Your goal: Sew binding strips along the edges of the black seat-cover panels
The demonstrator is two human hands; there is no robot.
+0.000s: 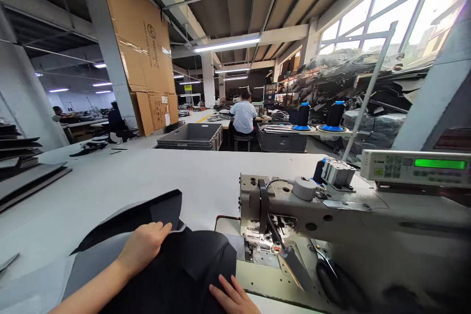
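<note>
A black piece of material with a grey underside (191, 260) lies on the white table in front of the sewing machine (294, 216). My left hand (142, 248) rests on its upper left part, fingers curled over a fold, gripping it. My right hand (233, 297) lies flat on the near right edge of the material, fingers stretched out, close to the needle area (263, 245). The material's far flap (162, 208) sticks up to the left.
A control panel with a green display (415, 167) sits on the machine's right. Stacked dark sheets (22, 176) lie at the left. Grey crates (191, 137), blue thread cones (334, 115) and a seated person in a light shirt (243, 117) are farther back.
</note>
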